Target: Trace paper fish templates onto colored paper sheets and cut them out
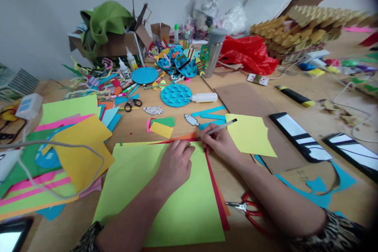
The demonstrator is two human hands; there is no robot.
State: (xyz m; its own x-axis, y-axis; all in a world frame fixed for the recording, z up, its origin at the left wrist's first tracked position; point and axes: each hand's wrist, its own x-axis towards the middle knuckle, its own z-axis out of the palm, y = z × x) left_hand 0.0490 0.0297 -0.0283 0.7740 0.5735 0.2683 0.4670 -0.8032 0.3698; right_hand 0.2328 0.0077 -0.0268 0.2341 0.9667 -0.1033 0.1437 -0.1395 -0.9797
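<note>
A large sheet of yellow-green paper [189, 201] lies before me, with red and orange sheets showing under its right edge. My left hand [176, 162] rests on the sheet near its far edge. Its fingers are curled and pressed down, and what lies under the fingertips is hidden. Pinched in my right hand [217, 140] is a slim pen [225, 125], its tip at the far right corner of the sheet. Just beyond the hands are a fish cut-out [191, 119], blue paper strips [211, 115] and a small yellow paper piece [161, 129].
Red-handled pliers [247, 208] lie beside my right forearm. Phones [299, 136], cardboard [245, 98] and a cutter knife [295, 96] are to the right. Coloured sheets [82, 149] and a cable cover the left. Scissors [132, 104], a glue bottle [204, 97] and a metal flask [215, 53] stand farther back.
</note>
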